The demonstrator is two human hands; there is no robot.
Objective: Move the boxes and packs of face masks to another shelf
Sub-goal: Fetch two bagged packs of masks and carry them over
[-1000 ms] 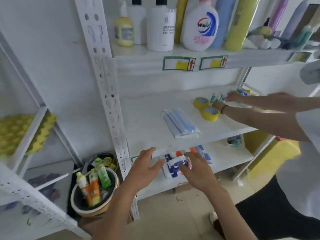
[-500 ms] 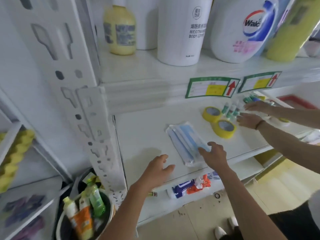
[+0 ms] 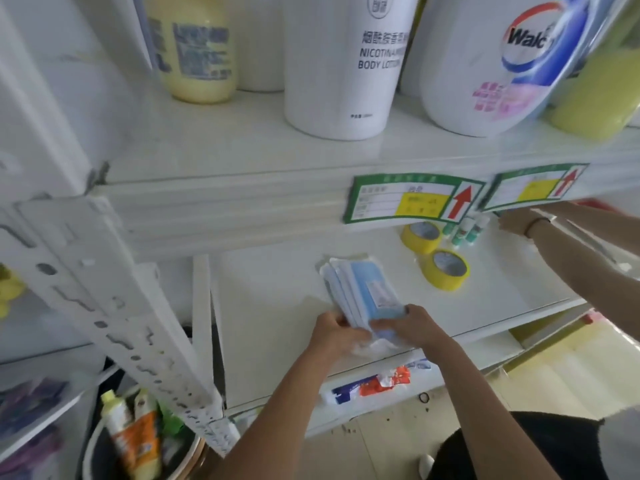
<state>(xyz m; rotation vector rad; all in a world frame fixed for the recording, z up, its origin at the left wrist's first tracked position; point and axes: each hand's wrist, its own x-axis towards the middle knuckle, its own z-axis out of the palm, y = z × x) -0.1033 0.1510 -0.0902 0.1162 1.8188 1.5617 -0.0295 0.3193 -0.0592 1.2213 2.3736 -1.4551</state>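
A stack of blue face mask packs in clear wrappers lies on the middle shelf, near its front edge. My left hand grips the stack's near left corner. My right hand grips its near right end, thumb on top. Both sets of fingers curl around the packs' front edge. On the shelf below lies a white, blue and orange pack, partly hidden under the middle shelf's front lip.
Two yellow tape rolls and small glue sticks sit right of the masks, where another person's hands reach in. Lotion and soap bottles fill the upper shelf. A bucket of bottles stands at the lower left, behind a white upright.
Both my hands rose from the lower shelf to the middle shelf and closed on the front end of the mask packs. The view moved closer and upward.
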